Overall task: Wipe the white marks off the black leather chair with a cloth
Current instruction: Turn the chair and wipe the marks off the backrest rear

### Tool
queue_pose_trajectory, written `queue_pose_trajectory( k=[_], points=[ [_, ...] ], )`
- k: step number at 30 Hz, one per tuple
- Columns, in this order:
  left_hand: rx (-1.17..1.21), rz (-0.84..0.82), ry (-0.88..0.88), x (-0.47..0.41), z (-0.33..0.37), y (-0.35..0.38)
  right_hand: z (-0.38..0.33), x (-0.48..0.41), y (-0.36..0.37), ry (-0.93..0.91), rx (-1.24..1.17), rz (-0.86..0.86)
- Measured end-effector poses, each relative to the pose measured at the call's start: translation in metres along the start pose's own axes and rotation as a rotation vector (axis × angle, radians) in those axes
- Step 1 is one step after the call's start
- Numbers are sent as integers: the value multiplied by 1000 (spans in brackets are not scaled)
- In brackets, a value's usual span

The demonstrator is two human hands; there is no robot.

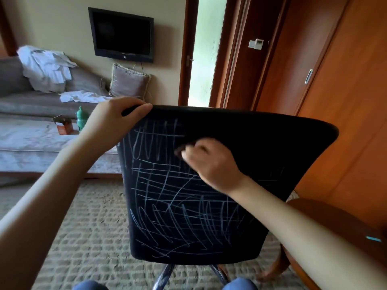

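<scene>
Wiping is partly done: right hand (211,162) clutches cloth (179,152), left hand (111,122) grips chair (272,143) top; upper-right clean, marks (178,206) remain elsewhere.

You're facing the black leather chair back (272,143), standing upright. Scribbled white marks (167,195) are criss-crossing its left & lower areas; upper right is showing plain black. Dark, blurred cloth (179,152) is pressing on upper-mid, bunched in your right hand (211,164).

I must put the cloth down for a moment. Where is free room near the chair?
The round wooden table right of the chair shows bare wood. The bed at left is bare in front of the orange box and green bottle. The sofa behind is crowded with white clothes and a cushion.
</scene>
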State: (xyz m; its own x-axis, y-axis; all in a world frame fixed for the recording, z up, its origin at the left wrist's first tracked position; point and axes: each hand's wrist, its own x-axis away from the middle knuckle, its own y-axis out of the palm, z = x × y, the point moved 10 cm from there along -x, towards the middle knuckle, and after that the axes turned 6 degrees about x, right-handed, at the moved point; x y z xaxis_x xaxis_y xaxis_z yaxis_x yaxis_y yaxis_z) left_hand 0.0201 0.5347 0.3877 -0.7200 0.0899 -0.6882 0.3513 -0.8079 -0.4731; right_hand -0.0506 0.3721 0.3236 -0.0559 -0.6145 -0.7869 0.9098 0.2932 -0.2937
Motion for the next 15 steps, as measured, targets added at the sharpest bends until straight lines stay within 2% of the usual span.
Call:
queue_pose_trajectory(
  k=[2,3,8,11,13,15],
  points=[
    [2,-20,-4,2,2,-1,-17,20,18,-66,11,-143],
    [1,-28,-5,3,2,-2,-19,20,17,-68,-7,-146],
    [-10,-43,0,6,8,1,13,-52,-49,48,-21,146],
    [-17,-43,-7,6,11,3,23,-59,-49,77,22,204],
    [-27,-51,10,7,14,6,14,-34,-30,58,6,147],
    [-37,-58,31,8,19,9,-4,0,-1,-3,-27,-9]
  ],
)
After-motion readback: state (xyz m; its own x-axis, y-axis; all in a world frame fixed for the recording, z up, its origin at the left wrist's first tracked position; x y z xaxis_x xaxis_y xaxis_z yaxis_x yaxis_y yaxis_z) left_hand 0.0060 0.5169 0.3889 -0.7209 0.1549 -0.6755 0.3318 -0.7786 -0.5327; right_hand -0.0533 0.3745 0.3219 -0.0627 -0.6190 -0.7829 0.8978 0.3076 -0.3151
